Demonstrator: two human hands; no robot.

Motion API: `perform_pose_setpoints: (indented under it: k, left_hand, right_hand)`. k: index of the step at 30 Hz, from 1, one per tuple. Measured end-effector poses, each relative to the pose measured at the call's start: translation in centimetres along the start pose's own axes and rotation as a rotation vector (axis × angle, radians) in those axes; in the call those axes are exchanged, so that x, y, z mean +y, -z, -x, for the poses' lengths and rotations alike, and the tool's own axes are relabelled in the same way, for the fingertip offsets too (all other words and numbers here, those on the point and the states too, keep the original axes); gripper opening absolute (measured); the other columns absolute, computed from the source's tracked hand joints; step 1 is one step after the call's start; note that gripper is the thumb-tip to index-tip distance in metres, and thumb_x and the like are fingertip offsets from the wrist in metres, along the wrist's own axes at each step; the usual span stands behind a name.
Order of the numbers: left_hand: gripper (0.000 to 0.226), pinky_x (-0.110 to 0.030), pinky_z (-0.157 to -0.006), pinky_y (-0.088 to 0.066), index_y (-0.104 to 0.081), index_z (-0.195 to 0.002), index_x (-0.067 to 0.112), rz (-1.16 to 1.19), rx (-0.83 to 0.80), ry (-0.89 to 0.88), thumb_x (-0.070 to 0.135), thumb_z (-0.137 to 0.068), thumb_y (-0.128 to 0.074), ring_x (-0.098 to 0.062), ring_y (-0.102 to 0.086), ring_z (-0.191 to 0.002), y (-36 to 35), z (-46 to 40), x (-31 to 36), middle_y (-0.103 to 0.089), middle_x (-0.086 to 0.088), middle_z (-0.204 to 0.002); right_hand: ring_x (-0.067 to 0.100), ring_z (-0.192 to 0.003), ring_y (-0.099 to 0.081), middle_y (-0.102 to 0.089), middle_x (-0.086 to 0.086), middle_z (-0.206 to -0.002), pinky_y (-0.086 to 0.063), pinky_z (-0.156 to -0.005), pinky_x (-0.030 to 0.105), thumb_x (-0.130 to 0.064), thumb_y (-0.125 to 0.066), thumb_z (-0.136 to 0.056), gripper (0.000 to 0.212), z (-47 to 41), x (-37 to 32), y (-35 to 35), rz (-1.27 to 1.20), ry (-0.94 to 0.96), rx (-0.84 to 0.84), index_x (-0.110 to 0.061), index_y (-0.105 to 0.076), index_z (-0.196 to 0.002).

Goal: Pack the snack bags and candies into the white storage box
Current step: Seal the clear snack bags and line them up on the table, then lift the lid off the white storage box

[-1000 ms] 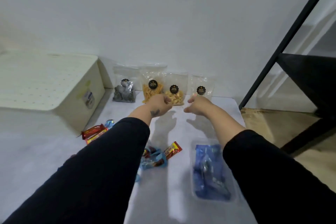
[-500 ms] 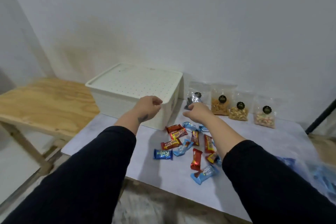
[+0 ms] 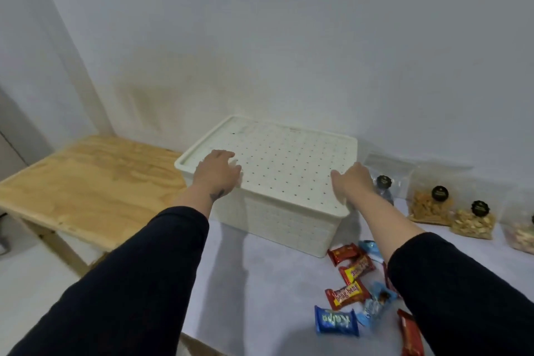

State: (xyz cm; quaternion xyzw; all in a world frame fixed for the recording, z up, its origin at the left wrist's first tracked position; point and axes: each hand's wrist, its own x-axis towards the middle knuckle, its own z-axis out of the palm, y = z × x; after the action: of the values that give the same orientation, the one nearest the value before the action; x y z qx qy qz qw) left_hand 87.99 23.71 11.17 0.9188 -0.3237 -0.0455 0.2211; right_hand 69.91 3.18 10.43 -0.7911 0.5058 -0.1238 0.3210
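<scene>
The white storage box [image 3: 277, 220] stands on the table with its dotted lid [image 3: 286, 159] on. My left hand [image 3: 218, 172] lies on the lid's left side with its fingers spread. On the lid's right edge rests my right hand [image 3: 351, 179], fingers reaching over it. Several wrapped candies [image 3: 348, 295] in red and blue lie in front of the box on the right. Clear snack bags [image 3: 430, 202] with dark round labels lean against the wall to the right of the box; my right hand partly hides the nearest one.
The box stands on a table with a pale cover [image 3: 260, 283]. A bare plywood table [image 3: 86, 182] adjoins it on the left, slightly lower. A white wall runs close behind the box and the bags.
The view swung left from the snack bags to the box. Both hands moved from in front of the box onto its lid and opened from loosely curled.
</scene>
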Motion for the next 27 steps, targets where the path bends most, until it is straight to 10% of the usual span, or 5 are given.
perform_pose_setpoints:
  k: [9, 15, 20, 27]
  left_hand:
    - [0.075, -0.057, -0.114, -0.016, -0.026, -0.146, 0.013, -0.223, -0.04, 0.069, 0.06, -0.089, -0.04, -0.031, -0.011, -0.146, 0.8, -8.8, -5.0, -0.016, -0.011, -0.157]
    - [0.118, -0.046, -0.097, -0.047, -0.014, -0.147, 0.0, -0.056, -0.083, 0.092, 0.077, -0.067, -0.057, -0.037, -0.047, -0.125, 1.1, -11.9, -6.7, -0.035, -0.021, -0.145]
    - [0.11, -0.035, -0.064, -0.05, -0.044, -0.124, 0.0, -0.017, -0.089, 0.069, 0.084, -0.054, -0.06, -0.034, -0.062, -0.091, 1.2, -13.5, -7.3, -0.052, -0.018, -0.12]
    - [0.105, -0.038, -0.075, -0.048, -0.038, -0.134, 0.001, 0.062, -0.042, 0.028, 0.075, -0.063, -0.063, -0.036, -0.057, -0.107, 1.3, -13.0, -7.2, -0.043, -0.018, -0.134]
  right_hand:
    - [0.039, -0.13, -0.041, -0.032, 0.019, -0.149, -0.042, -0.103, 0.05, -0.042, -0.042, -0.095, 0.069, -3.3, -1.0, -2.2, 0.077, -0.044, 0.128, -0.001, -0.022, -0.147]
    - [0.036, -0.117, -0.051, -0.056, 0.017, -0.127, -0.047, -0.093, 0.041, -0.044, -0.05, -0.091, 0.053, -2.6, -1.7, -2.3, 0.121, -0.075, 0.245, -0.005, -0.053, -0.127]
    - [0.029, -0.13, -0.047, -0.049, 0.009, -0.144, -0.04, -0.103, 0.035, -0.037, -0.06, -0.09, 0.06, -2.0, -3.0, -2.1, 0.019, -0.18, 0.295, -0.01, -0.044, -0.142]
    - [0.029, -0.132, -0.043, -0.054, 0.004, -0.139, -0.038, -0.105, 0.04, -0.044, -0.066, -0.084, 0.058, -1.5, -3.8, -2.0, -0.113, -0.228, 0.362, -0.018, -0.053, -0.134]
